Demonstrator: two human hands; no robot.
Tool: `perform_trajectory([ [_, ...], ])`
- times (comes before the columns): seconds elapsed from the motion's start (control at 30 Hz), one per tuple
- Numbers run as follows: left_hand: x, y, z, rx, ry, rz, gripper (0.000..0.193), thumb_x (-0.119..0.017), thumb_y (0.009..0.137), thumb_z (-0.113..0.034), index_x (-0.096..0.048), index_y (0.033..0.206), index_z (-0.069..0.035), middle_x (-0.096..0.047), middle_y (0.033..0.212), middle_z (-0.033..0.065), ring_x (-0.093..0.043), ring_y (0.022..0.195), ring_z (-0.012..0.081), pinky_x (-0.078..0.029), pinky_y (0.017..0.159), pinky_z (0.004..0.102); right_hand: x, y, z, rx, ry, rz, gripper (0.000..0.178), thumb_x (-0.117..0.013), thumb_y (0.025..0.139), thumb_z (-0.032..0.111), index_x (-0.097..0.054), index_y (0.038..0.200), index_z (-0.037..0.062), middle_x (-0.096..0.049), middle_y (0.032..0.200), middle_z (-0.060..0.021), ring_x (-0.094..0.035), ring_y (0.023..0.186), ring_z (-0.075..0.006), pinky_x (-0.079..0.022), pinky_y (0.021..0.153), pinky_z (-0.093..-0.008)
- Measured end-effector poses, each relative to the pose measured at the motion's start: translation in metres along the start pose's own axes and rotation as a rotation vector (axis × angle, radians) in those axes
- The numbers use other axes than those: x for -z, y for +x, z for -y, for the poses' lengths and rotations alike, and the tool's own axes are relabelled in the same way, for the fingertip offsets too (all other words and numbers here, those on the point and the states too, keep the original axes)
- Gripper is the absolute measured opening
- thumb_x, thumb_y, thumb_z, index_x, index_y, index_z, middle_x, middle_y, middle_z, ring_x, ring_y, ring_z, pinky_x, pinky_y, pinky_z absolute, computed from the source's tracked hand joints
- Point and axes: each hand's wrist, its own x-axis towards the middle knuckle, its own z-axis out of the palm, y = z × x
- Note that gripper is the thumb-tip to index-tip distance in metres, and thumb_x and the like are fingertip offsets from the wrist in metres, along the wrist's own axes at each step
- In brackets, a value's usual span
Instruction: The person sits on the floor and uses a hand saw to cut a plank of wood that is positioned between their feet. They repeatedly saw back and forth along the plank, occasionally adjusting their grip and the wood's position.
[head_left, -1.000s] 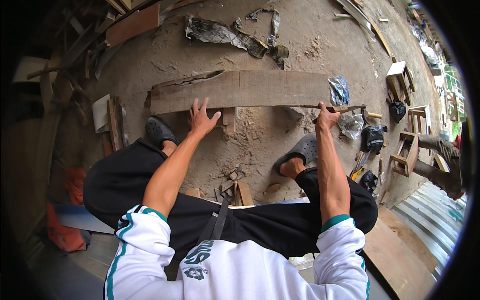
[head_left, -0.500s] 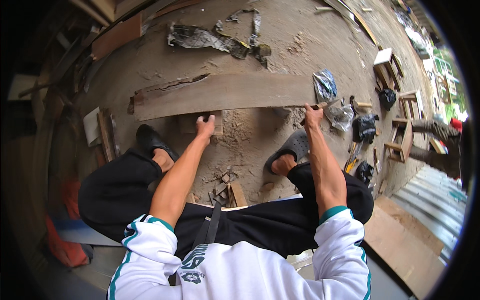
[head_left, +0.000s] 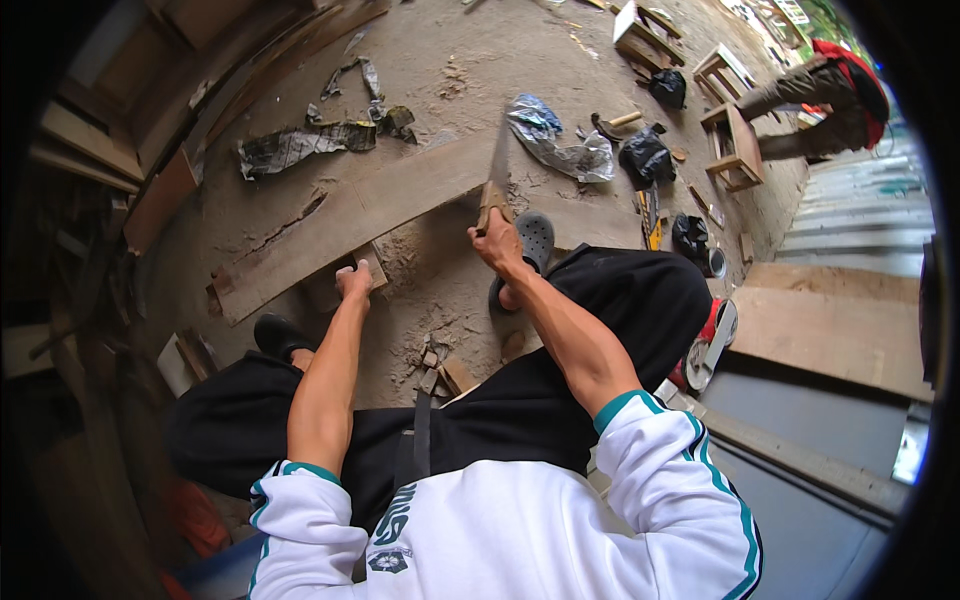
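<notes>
At twelve o'clock, the saw (head_left: 499,160) is looking blurred along its blade; at two, a co-worker (head_left: 845,100) is getting cut off; at ten, the plank (head_left: 350,225) is partly hiding a wooden block (head_left: 373,263).

The plank (head_left: 385,207) lies aslant before me, long, flat and grey-brown, its left end nearer me and its right end farther off. A ragged, dark split runs along its far edge toward the left — the wood broken and rough there. Under its near edge a short wooden block (head_left: 374,263) juts out toward me, at my left fingers (head_left: 352,277). My right fingers (head_left: 490,243) wrap the wooden handle of the handsaw (head_left: 497,178), its narrowing grey blade pointing away from me at the plank's right end.
</notes>
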Motion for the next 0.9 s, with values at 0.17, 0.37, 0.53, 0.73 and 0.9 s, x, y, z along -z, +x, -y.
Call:
perform_trajectory([
  [0.17, 0.02, -0.065, -0.033, -0.247, -0.206, -0.008, 0.024, -0.07, 0.083, -0.017, -0.063, 0.099, -0.001, -0.067, 0.088, 0.0099, -0.065, 0.079, 0.0226, -0.054, 0.072, 0.0354, 0.012, -0.042, -0.006, 0.263, -0.139, 0.165, 0.045, -0.069, 0.081, 0.034, -0.048, 0.102, 0.001, -0.064, 0.091, -0.0244, -0.063, 0.09, -0.0417, -0.05, 0.077, -0.0489],
  [0.37, 0.059, -0.09, -0.023, -0.214, -0.579, 0.133, 0.011, -0.068, 0.084, -0.004, -0.063, 0.093, -0.002, -0.066, 0.082, 0.0064, -0.063, 0.063, 0.0129, -0.052, 0.053, 0.0254, 0.004, -0.061, -0.005, 0.466, -0.236, 0.201, 0.046, -0.07, 0.08, 0.037, -0.047, 0.098, 0.0017, -0.062, 0.083, -0.0219, -0.062, 0.084, -0.0409, -0.049, 0.071, -0.0486],
  [0.53, 0.079, -0.072, 0.013, -0.157, -0.701, 0.023, 0.009, -0.065, 0.088, -0.005, -0.062, 0.095, -0.001, -0.066, 0.078, 0.0067, -0.065, 0.063, 0.0145, -0.052, 0.05, 0.0256, 0.002, -0.073, 0.001, 0.549, -0.291, 0.173, 0.056, -0.066, 0.081, 0.051, -0.049, 0.099, 0.0003, -0.062, 0.084, -0.0209, -0.061, 0.087, -0.04, -0.047, 0.078, -0.0475],
  [0.73, 0.076, -0.099, 0.053, -0.092, -0.68, 0.056, 0.019, -0.057, 0.094, -0.018, -0.064, 0.098, -0.001, -0.068, 0.08, 0.008, -0.066, 0.064, 0.015, -0.051, 0.051, 0.0251, -0.021, -0.092, 0.011, 0.606, -0.312, 0.219, 0.057, -0.062, 0.084, 0.057, -0.053, 0.095, 0.0013, -0.062, 0.089, -0.0207, -0.06, 0.088, -0.0375, -0.045, 0.079, -0.0451],
  [0.9, 0.094, -0.119, 0.076, -0.167, -0.636, -0.012, 0.022, -0.059, 0.093, -0.02, -0.064, 0.097, 0.0, -0.067, 0.077, 0.0053, -0.061, 0.058, 0.0108, -0.049, 0.047, 0.0249, -0.063, -0.101, 0.046, 0.958, -0.233, 0.234, 0.043, -0.065, 0.083, 0.042, -0.056, 0.098, 0.0026, -0.064, 0.093, -0.0167, -0.06, 0.093, -0.0335, -0.044, 0.083, -0.0421],
])
